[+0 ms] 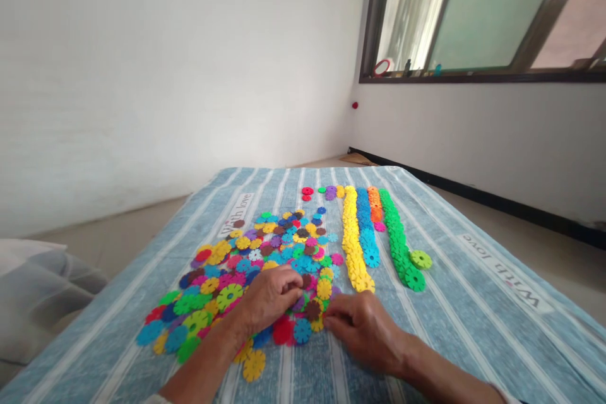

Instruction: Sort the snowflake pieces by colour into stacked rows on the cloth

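Note:
A loose heap of multicoloured plastic snowflake discs [237,271] spreads across the striped blue cover [473,303]. My left hand [269,298] rests on the heap with its fingers curled down among the discs, and whatever lies under them is hidden. My right hand [362,331] reaches in from the lower right, its fingertips bunched beside a yellow disc [317,323]. To the right, sorted discs form long rows: yellow [351,240], blue [365,221], orange [375,205] and green [396,240]. One green disc [421,259] lies just off the green row.
Small groups of red discs [307,190] and purple discs [330,192] sit at the cover's far end. The cover's far and right edges drop to a beige floor [544,252]. A white wall [142,76] stands ahead, a window [483,12] upper right, and grey bedding [42,297] left.

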A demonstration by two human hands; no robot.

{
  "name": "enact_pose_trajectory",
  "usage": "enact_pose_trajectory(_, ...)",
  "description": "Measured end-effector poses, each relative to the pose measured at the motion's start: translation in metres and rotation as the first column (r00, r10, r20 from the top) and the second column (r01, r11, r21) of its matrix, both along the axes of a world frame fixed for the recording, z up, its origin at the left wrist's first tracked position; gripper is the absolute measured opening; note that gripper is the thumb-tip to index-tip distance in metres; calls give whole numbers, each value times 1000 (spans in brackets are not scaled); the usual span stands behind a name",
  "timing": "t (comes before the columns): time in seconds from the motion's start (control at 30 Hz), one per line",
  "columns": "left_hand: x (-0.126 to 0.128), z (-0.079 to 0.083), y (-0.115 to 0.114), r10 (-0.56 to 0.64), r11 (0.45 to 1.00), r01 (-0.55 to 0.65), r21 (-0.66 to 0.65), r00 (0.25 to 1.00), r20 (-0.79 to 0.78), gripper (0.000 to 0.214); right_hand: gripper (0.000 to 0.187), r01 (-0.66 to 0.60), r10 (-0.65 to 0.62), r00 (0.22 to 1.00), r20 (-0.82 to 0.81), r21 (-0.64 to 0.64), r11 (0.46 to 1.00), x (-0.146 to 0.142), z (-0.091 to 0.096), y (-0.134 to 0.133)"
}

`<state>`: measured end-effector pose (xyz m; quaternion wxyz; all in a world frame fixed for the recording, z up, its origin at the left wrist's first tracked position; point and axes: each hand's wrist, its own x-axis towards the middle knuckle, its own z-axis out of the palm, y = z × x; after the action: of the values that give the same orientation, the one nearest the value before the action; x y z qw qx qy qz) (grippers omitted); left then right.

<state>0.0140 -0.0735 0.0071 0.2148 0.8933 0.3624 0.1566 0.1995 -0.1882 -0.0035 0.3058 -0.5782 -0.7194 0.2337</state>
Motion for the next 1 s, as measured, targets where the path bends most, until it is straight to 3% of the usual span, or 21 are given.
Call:
enact_pose_trajectory(0.27, 1, 2, -1, 15, 1000, -14, 27, 1000, -11, 11, 20, -73, 56, 992, 116, 150, 986, -16, -28, -9)
enact_pose_trajectory(0.77, -4, -11, 7, -32, 999, 33, -16, 999, 21, 13, 22, -18, 6, 994, 114, 108, 994, -16, -28, -12)
enact_pose_trajectory(1.0, -3, -9, 7, -37, 999, 37, -32, 999, 21, 13, 24, -8, -4, 993, 116, 102, 995, -15, -32, -14)
